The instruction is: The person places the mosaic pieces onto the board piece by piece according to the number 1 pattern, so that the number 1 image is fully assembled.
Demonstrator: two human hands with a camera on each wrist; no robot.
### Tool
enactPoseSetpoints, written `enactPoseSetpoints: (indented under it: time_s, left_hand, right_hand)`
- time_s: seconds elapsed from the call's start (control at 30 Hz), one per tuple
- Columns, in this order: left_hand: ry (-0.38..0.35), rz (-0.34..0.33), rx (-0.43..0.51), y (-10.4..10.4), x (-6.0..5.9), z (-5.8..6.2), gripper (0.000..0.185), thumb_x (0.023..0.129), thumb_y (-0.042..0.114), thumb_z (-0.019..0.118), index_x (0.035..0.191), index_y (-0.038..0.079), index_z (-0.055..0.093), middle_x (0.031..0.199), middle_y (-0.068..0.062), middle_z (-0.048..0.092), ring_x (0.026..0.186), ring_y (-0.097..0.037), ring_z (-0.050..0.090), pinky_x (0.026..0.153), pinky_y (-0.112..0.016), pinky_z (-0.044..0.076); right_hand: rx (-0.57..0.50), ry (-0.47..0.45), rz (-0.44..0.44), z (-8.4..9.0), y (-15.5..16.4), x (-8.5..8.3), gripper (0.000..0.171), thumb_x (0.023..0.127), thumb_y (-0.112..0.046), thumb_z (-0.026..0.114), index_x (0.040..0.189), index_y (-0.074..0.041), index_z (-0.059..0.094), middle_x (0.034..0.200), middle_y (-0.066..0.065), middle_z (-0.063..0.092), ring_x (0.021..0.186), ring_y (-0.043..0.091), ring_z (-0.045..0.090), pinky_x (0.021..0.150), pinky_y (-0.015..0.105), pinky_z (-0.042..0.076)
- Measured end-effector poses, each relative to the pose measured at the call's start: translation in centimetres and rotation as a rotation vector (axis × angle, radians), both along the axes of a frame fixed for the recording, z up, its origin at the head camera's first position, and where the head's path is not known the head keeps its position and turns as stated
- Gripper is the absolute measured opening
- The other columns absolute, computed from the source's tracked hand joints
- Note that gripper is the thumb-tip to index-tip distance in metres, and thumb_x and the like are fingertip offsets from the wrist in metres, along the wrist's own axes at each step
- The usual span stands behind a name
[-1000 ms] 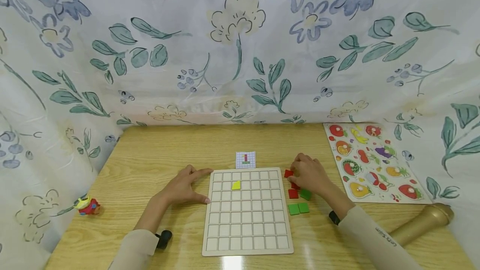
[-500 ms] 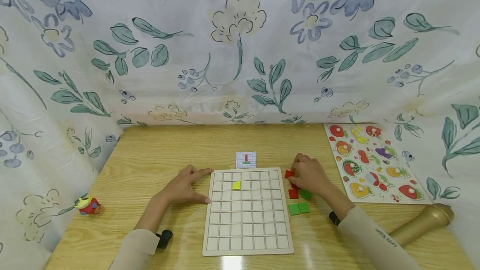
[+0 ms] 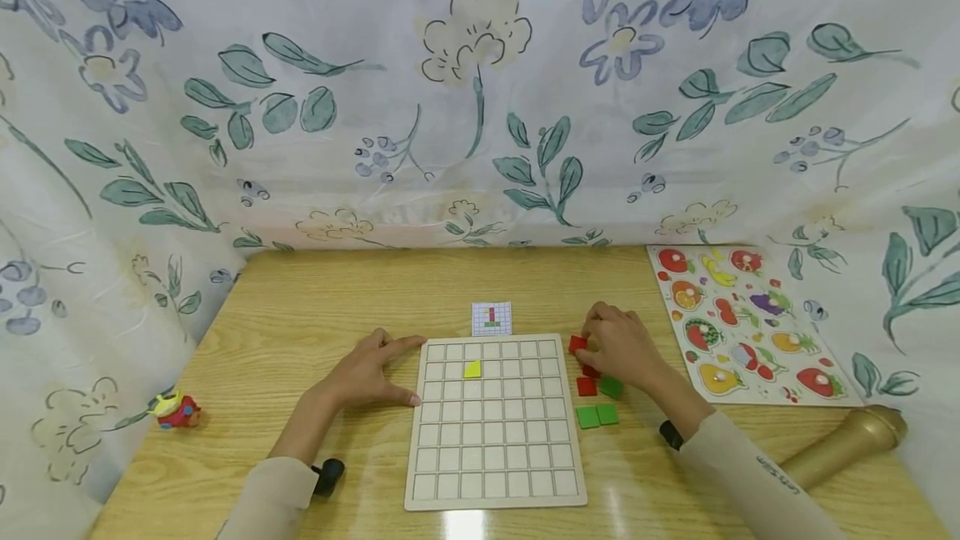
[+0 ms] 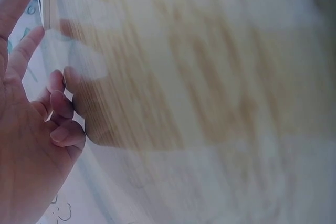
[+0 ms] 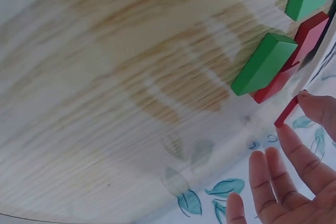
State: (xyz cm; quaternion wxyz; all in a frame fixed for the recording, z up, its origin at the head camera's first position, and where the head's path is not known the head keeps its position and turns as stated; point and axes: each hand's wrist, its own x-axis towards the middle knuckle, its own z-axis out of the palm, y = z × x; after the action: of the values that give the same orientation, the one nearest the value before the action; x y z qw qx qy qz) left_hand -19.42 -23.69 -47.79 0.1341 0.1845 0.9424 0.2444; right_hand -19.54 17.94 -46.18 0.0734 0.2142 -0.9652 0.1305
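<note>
A pale wooden grid board (image 3: 493,433) lies in the middle of the table in the head view, with one yellow tile (image 3: 472,370), its corner rounded, in an upper square. My left hand (image 3: 367,373) rests at the board's left edge, thumb and index finger spread straight along it. Right of the board, my right hand (image 3: 618,347) pinches a red square tile (image 5: 286,111) between thumb and index fingertip, the other fingers held off. Just below lie more red tiles (image 3: 587,387), partly under the hand, and several green tiles (image 3: 588,417).
Behind the board lies a small pattern card (image 3: 491,319) with a coloured figure on a grid. A fruit puzzle board (image 3: 738,332) is at the back right, a gold microphone-like object (image 3: 843,444) near the right sleeve. At the left stands a small toy figure (image 3: 177,412).
The right hand and the red tile at its fingertips have risen very slightly. The left hand, the board and the other tiles stay as they were.
</note>
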Motion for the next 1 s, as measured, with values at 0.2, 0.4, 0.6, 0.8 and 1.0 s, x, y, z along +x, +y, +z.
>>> enactPoseSetpoints:
  time_s: [0.2, 0.4, 0.6, 0.8, 1.0]
  left_hand:
    - [-0.011, 0.005, 0.002, 0.0, 0.0, 0.1, 0.098, 0.063, 0.06, 0.086, 0.148, 0.032, 0.047, 0.098, -0.004, 0.038, 0.087, -0.019, 0.036, 0.069, -0.033, 0.033]
    - [-0.004, 0.002, 0.0, -0.1, -0.1, 0.0, 0.099, 0.063, 0.061, 0.086, 0.148, 0.032, 0.046, 0.097, -0.004, 0.037, 0.086, -0.019, 0.036, 0.068, -0.033, 0.032]
    - [-0.005, 0.0, 0.0, -0.1, -0.2, -0.2, 0.099, 0.062, 0.062, 0.085, 0.148, 0.032, 0.046, 0.097, -0.003, 0.036, 0.086, -0.019, 0.036, 0.069, -0.033, 0.033]
    - [0.005, 0.003, -0.011, -0.2, -0.2, -0.3, 0.1, 0.062, 0.063, 0.085, 0.149, 0.032, 0.046, 0.098, -0.003, 0.037, 0.087, -0.019, 0.036, 0.07, -0.033, 0.033]
    - [-0.002, -0.001, 0.0, -0.1, 0.0, -0.2, 0.1, 0.062, 0.062, 0.085, 0.149, 0.032, 0.046, 0.097, -0.003, 0.036, 0.086, -0.019, 0.035, 0.069, -0.033, 0.032]
  right_hand:
    - [0.0, -0.004, 0.005, 0.2, -0.4, -0.1, 0.021, 0.079, -0.029, 0.083, 0.082, -0.011, 0.073, 0.102, 0.007, 0.06, 0.092, 0.025, 0.061, 0.086, 0.055, 0.047]
    - [-0.02, -0.003, 0.022, 0.7, -1.0, -0.1, 0.021, 0.079, -0.029, 0.082, 0.083, -0.011, 0.072, 0.102, 0.007, 0.06, 0.092, 0.025, 0.061, 0.087, 0.055, 0.047]
    - [-0.03, -0.01, 0.048, 0.8, -1.8, 0.1, 0.021, 0.078, -0.028, 0.083, 0.084, -0.011, 0.073, 0.103, 0.008, 0.06, 0.092, 0.026, 0.061, 0.089, 0.056, 0.047]
    - [-0.021, -0.011, 0.075, 0.7, -2.8, 0.3, 0.021, 0.078, -0.028, 0.082, 0.083, -0.01, 0.072, 0.103, 0.008, 0.06, 0.096, 0.026, 0.06, 0.091, 0.055, 0.046]
    - [-0.02, 0.01, 0.1, 0.8, -3.7, 0.6, 0.021, 0.077, -0.026, 0.082, 0.082, -0.01, 0.072, 0.102, 0.007, 0.06, 0.096, 0.026, 0.059, 0.09, 0.054, 0.046]
